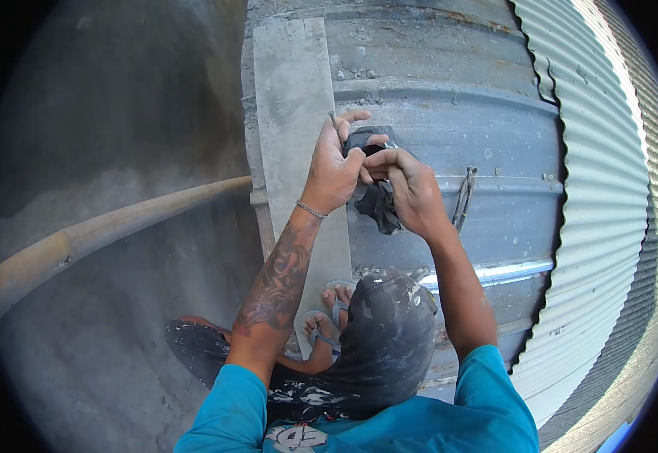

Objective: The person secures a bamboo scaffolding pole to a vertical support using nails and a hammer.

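My left hand (334, 167) is closed on a crumpled black plastic bag (378, 204). A thin nail (333, 121) with a flat head sticks up between its fingers. My right hand (412, 185) is also closed, thumb and fingers pinching the bag beside the left fingertips. Part of the bag hangs below the hands. What lies inside the bag is hidden. To the right of my right hand, a pair of long-handled pincers (465, 198) lies on the grey metal sheet (495, 143).
I squat in flip-flops on a narrow pale board (299, 83) along the sheet's left edge. Beyond that edge there is a drop to a grey surface (102, 340) below. A bamboo pole (117, 219) meets the edge. Corrugated sheeting (601, 151) runs along the right.
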Tool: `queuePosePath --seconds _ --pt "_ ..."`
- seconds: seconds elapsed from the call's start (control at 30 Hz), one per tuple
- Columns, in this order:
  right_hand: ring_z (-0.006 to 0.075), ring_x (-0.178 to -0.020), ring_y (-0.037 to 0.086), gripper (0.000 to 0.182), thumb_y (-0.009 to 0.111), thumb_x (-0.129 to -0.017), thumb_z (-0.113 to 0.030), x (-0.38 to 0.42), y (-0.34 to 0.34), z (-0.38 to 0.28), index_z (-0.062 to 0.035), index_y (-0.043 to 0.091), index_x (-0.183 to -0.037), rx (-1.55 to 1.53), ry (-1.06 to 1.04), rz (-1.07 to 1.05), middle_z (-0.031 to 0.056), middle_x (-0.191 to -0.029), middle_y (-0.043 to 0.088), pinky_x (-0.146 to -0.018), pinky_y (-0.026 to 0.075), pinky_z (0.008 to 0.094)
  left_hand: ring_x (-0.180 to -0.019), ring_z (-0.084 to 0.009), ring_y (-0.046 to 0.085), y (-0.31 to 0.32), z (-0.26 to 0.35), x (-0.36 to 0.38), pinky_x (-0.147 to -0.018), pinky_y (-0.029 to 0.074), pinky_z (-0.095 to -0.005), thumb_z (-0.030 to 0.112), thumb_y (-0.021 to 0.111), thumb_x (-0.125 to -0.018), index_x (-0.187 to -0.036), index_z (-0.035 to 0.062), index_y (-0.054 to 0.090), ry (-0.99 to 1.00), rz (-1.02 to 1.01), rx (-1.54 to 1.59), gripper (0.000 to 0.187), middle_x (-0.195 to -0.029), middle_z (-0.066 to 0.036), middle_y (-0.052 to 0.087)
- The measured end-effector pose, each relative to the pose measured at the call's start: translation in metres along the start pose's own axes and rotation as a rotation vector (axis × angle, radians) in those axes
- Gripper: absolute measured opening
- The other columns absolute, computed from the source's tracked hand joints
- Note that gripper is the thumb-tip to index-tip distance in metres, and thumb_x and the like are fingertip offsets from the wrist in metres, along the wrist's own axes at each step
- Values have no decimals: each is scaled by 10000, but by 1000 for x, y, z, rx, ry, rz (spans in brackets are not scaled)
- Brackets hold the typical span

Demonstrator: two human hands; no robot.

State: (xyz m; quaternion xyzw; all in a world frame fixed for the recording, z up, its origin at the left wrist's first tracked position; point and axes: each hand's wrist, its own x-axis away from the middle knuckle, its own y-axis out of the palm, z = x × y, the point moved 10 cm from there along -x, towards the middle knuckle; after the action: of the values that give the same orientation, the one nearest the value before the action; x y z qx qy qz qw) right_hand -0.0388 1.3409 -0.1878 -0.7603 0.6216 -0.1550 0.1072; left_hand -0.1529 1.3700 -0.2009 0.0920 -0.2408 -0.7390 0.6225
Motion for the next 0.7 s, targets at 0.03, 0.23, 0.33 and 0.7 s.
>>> queuePosePath --seconds 0.03,0.23,0.33,0.7 --pt "418 -874 634 179 502 -866 -12 -6 20 29 57 586 -1008 -186 127 -149 229 -1037 641 -823 500 450 -1104 -284 622 -1 0 4 -485 544 -199 -120 413 -806 -948 53 284 -27 4 -1 258 -1290 -195 439" --pt "351 -1139 568 377 464 -884 -163 -41 43 154 -123 600 -1234 991 -7 -153 203 -1226 602 -968 414 485 -846 -159 671 -26 -14 9 -444 479 -169 -81 447 -808 -978 37 320 16 108 -233 243 -1278 -161 466" --pt "308 -1173 547 373 449 -897 -199 -51 51 161 -212 609 -1233 1128 -46 -190 169 -1231 601 -983 386 493 -889 -166 667 -31 -10 -1 -482 498 -185 -85 457 -815 -979 28 326 53 117 -324 238 -1262 -155 469" --pt "271 -999 647 269 508 -856 -175 -67 53 162 -96 691 -1037 1249 -174 -256 132 -1058 683 -891 480 404 -993 -233 650 -37 -7 6 -649 581 -246 -81 457 -834 -969 21 325 19 107 -280 215 -1223 -165 457"
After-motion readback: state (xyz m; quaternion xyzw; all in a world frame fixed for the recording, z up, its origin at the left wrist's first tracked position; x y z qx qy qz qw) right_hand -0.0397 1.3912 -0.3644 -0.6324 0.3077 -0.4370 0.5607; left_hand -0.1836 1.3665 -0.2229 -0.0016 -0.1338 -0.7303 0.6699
